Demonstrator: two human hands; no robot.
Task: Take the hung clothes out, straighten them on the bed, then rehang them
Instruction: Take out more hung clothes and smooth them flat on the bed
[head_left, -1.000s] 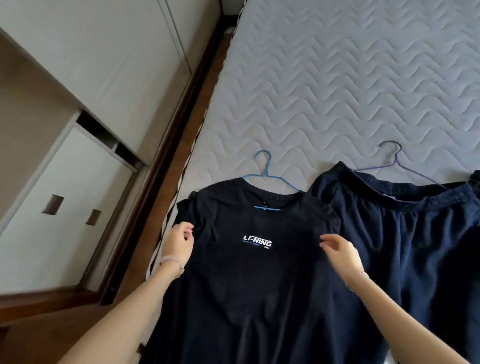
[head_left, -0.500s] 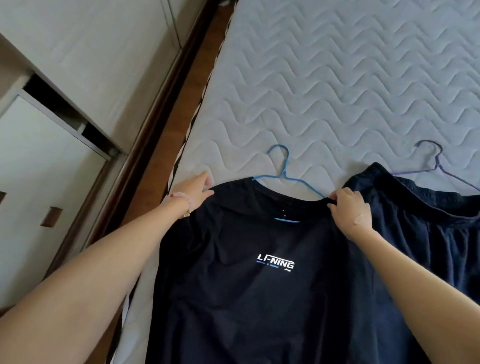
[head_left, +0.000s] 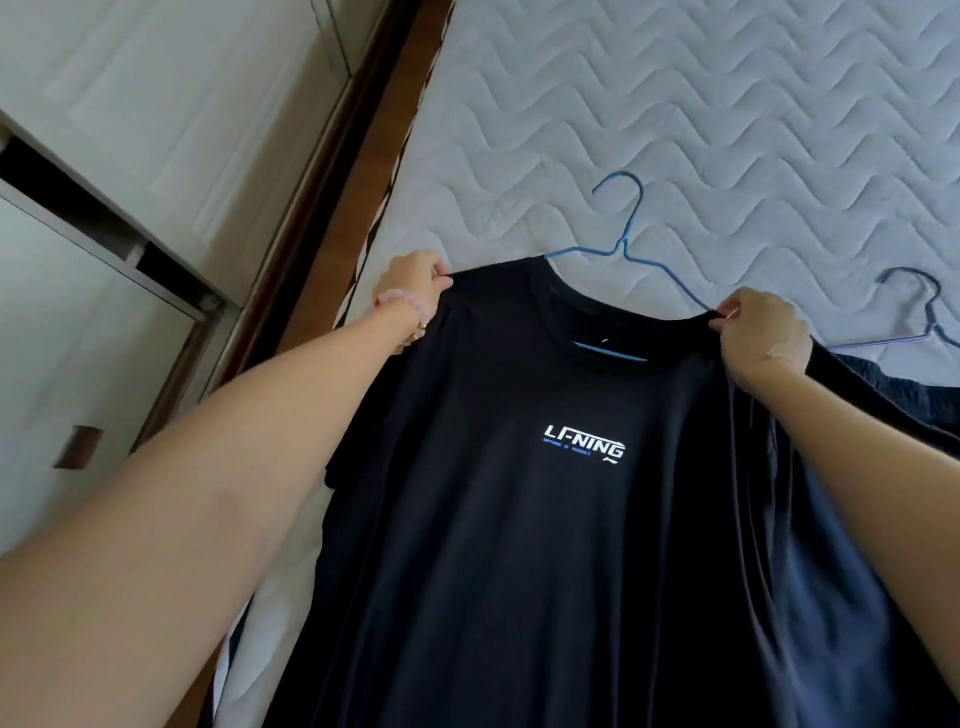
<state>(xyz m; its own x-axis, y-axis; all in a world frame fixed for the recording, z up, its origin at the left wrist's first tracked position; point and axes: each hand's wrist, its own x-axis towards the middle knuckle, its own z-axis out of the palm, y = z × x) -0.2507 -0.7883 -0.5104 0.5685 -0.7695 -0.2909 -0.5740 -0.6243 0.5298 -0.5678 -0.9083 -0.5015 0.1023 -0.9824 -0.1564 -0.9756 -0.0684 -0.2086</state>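
Note:
A black T-shirt (head_left: 519, 545) with a white chest logo hangs stretched between my hands above the bed (head_left: 727, 130). My left hand (head_left: 413, 278) pinches its left shoulder seam. My right hand (head_left: 761, 332) pinches the right shoulder seam. A blue wire hanger (head_left: 623, 244) sits inside the collar, its hook lying on the quilted cover. Dark navy shorts (head_left: 883, 384) lie at the right, mostly hidden behind the shirt and my right arm. A purple wire hanger (head_left: 922, 306) rests at their waistband.
White wardrobe doors (head_left: 156, 130) stand along the left, one of them open on a dark gap. A strip of brown wooden floor (head_left: 363, 130) runs between wardrobe and bed edge. The grey quilted bed cover stretches away beyond the hangers.
Both hands went from the shirt's chest up to its shoulders, pinched the seams and lifted the shirt off the bed. The view has come closer.

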